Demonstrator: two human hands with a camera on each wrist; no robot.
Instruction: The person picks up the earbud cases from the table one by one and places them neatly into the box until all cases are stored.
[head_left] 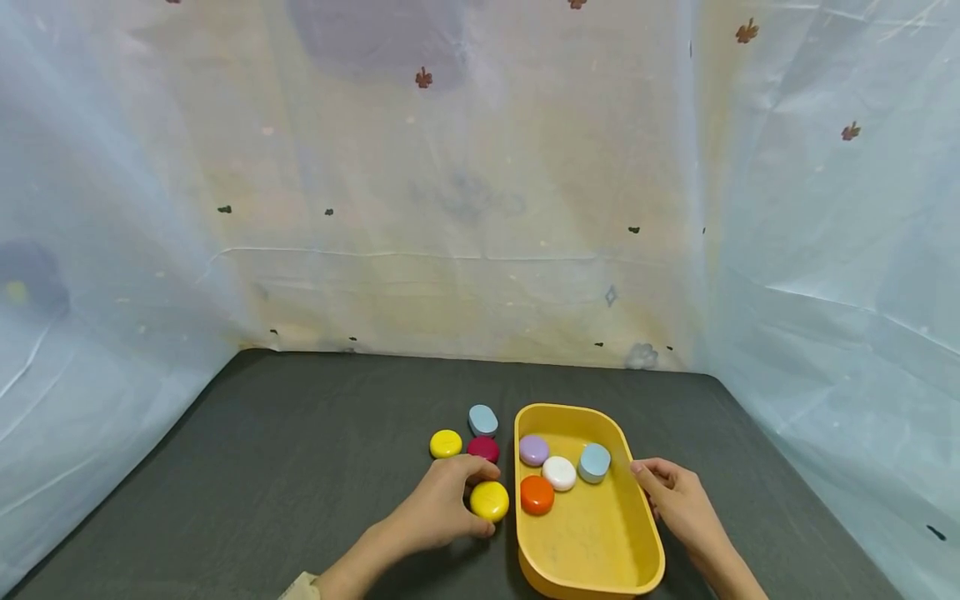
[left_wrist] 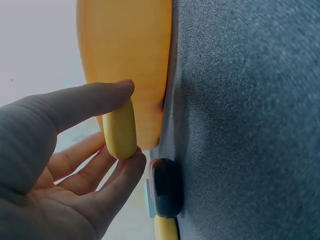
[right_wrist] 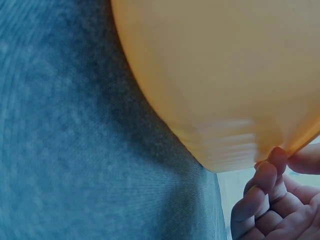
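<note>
Between thumb and fingers, my left hand [head_left: 444,506] pinches a glossy yellow disc [head_left: 490,502], lifted just left of the yellow tray. The left wrist view shows the same yellow disc [left_wrist: 120,131] edge-on, apart from the dark cloth. My right hand [head_left: 678,500] pinches the right rim of the yellow tray [head_left: 651,533]; in the right wrist view, the thumb and fingertips meet at the tray's edge [right_wrist: 220,145]. Inside the tray lie a purple disc [head_left: 534,451], a white disc [head_left: 558,473], an orange-red disc [head_left: 537,495] and a light blue piece [head_left: 594,463].
Beyond the left hand, another yellow disc [head_left: 446,444], a dark red disc [head_left: 483,449] and a light blue oval piece [head_left: 483,420] lie on the dark cloth-covered table [head_left: 315,467]. Pale plastic sheeting [head_left: 480,292] encloses the table at the back and sides.
</note>
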